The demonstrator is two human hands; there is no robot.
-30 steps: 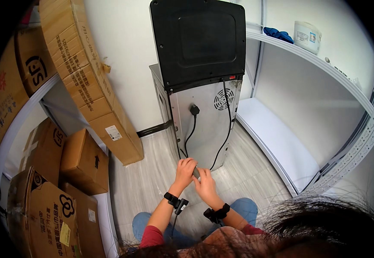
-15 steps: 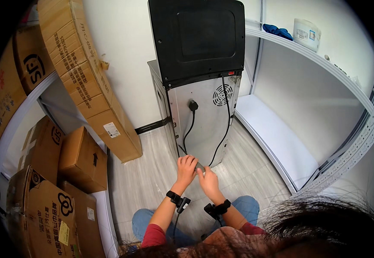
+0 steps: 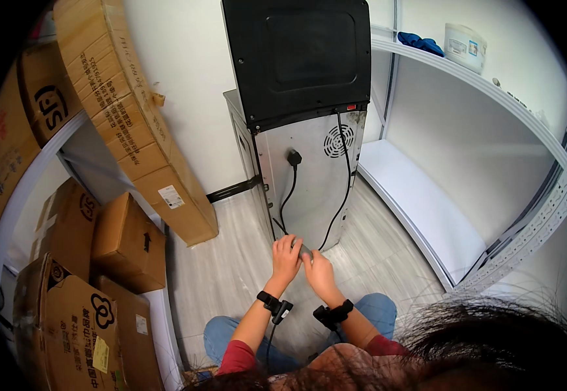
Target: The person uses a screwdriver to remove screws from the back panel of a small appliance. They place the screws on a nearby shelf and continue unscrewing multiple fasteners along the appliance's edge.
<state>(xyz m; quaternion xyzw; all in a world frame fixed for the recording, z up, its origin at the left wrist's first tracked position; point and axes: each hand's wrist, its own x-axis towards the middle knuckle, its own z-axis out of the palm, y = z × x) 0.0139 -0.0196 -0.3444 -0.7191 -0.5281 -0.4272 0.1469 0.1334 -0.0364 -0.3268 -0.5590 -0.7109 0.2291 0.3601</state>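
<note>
Your left hand [image 3: 286,259] and right hand [image 3: 319,272] both close around the grey piece [image 3: 305,251] just below the frame's centre, so a strong pull could strain the black cable [image 3: 350,173] leading toward them.

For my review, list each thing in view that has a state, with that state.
Left hand: closed on the grey object
Right hand: gripping the grey object
Grey object: held, partly hidden by fingers
Black plug: seated at the metal cabinet's back
Long black cord: hanging in a curve
Metal cabinet: standing upright
Blue cloth: crumpled
White tub: upright
</note>
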